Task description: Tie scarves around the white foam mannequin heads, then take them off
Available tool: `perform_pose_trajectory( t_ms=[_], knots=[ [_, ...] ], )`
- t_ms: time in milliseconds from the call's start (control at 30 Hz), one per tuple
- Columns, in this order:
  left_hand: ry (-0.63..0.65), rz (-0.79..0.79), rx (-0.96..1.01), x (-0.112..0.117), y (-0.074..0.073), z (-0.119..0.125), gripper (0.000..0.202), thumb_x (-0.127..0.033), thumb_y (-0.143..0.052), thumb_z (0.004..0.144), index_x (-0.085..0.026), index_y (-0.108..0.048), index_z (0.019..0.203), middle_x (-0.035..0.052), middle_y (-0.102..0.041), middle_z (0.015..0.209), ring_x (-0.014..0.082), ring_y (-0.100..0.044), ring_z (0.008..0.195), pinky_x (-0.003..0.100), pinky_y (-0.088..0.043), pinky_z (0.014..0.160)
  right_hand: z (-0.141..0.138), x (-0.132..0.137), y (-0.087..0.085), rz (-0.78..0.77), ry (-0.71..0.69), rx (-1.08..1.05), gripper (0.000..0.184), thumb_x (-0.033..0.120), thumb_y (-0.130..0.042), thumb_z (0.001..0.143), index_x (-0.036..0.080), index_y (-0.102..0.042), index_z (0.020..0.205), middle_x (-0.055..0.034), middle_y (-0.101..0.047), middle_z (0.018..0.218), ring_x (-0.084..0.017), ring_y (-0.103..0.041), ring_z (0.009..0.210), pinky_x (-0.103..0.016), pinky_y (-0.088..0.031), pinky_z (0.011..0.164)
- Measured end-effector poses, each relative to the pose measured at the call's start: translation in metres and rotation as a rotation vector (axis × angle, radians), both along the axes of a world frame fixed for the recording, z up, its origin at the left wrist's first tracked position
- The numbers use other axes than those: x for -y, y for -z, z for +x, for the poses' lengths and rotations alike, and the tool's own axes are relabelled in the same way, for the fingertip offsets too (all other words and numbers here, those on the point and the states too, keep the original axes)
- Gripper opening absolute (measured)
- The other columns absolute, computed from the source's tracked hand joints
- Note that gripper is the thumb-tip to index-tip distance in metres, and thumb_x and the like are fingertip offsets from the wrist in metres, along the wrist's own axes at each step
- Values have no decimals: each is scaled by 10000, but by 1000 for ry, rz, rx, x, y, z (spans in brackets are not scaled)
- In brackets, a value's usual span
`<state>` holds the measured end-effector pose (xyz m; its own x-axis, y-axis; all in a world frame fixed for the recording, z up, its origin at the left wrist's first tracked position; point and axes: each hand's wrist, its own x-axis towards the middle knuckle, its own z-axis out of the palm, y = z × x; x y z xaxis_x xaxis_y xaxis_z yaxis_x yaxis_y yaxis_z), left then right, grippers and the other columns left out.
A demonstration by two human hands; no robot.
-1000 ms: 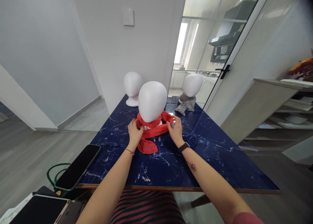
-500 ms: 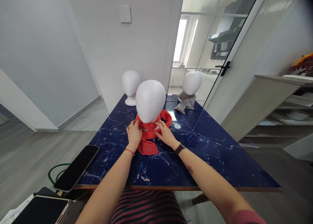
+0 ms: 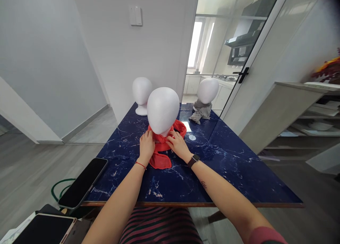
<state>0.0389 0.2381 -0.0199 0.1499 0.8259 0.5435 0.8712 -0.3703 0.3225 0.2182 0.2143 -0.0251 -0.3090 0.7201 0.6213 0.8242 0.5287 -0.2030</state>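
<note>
A white foam mannequin head (image 3: 163, 109) stands near the middle of the table, with a red scarf (image 3: 160, 161) wound round its neck. One scarf end lies flat on the tabletop in front, and a loop of cloth rests to the right behind my fingers. My left hand (image 3: 147, 144) grips the scarf at the left of the neck, its fingers curled into the cloth. On the other side my right hand (image 3: 179, 144) pinches the scarf just under the chin. My fingertips partly hide the folds at the neck.
Behind stand a bare foam head (image 3: 142, 89) on the left and a foam head (image 3: 208, 90) with a grey scarf (image 3: 201, 112) on the right. A phone (image 3: 83, 182) lies at the left edge of the blue marbled table (image 3: 225, 173). A tablet (image 3: 44, 229) is below it.
My right hand has shifted slightly left, closer to the middle of the neck, and its fingers have drawn together on the cloth. My left hand has moved slightly right. The head stays put.
</note>
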Motion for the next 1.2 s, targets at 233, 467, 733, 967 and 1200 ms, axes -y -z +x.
perform_pose_trajectory(
  t_ms=[233, 467, 733, 967, 1200],
  knots=[
    [-34, 6, 104, -2, -2, -2, 296, -81, -348, 844, -165, -577, 1012, 122, -587, 957, 252, -574, 923, 369, -432, 830, 0, -1, -1, -10, -40, -59, 177, 229, -444, 921, 225, -618, 892, -64, -599, 1053, -224, -488, 1020, -413, -442, 904],
    [148, -21, 370, -2, 1, -1, 368, -93, -314, 863, -200, -481, 1173, 90, -589, 1140, 210, -544, 1068, 348, -427, 916, 0, -4, 0, -19, 29, -157, 214, 253, -402, 939, 218, -581, 826, -64, -602, 873, -226, -480, 927, -385, -438, 881],
    [29, -120, 365, -9, 8, -5, 296, -116, -453, 796, -159, -492, 1086, 135, -579, 1053, 253, -577, 991, 372, -457, 834, 3, -7, 7, -54, -5, -237, 209, 274, -387, 945, 220, -559, 837, -55, -587, 864, -218, -487, 914, -375, -441, 862],
    [-58, -148, 245, -24, 13, -18, 148, -94, -432, 770, -174, -546, 819, 93, -605, 798, 232, -592, 824, 347, -450, 763, 4, -6, 8, -50, 19, -221, 209, 277, -394, 943, 210, -548, 819, -61, -588, 870, -219, -475, 927, -359, -439, 857],
    [19, -167, 198, -30, 13, -28, 189, -73, -485, 710, -172, -584, 838, 70, -633, 880, 203, -590, 854, 302, -445, 776, 6, -7, 9, -57, 25, -255, 199, 271, -396, 944, 202, -537, 822, -62, -584, 863, -217, -482, 914, -356, -434, 852]
  ],
)
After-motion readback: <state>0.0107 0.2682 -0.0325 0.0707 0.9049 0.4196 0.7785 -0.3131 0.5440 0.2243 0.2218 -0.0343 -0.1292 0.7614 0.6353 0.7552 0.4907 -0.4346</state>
